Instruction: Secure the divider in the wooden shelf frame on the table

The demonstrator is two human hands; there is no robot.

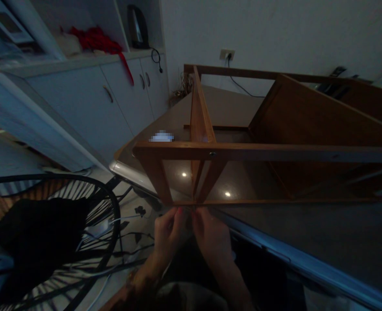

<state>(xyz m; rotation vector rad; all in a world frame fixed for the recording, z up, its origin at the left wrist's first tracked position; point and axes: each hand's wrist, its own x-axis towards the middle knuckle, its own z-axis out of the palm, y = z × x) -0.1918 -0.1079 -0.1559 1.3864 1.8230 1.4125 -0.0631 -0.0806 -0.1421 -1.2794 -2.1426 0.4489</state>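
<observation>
A brown wooden shelf frame (275,153) rests on the table (307,233) in front of me. My left hand (167,231) is closed in a pinch at its lower near rail, below the left end. Close beside it, my right hand (212,235) also has its fingers pressed together at the same rail, under the joint with an upright panel. Whatever the fingertips hold is too small and dark to make out. A round metal fastener (212,153) shows in the upper near rail above my hands.
A black corded chair (115,203) with dark cloth on it stands at the left, with cables on the floor nearby. White cabinets (81,108) line the left wall, bearing a kettle (137,28) and red cloth (95,39). A wall socket (226,55) has a plugged-in cord.
</observation>
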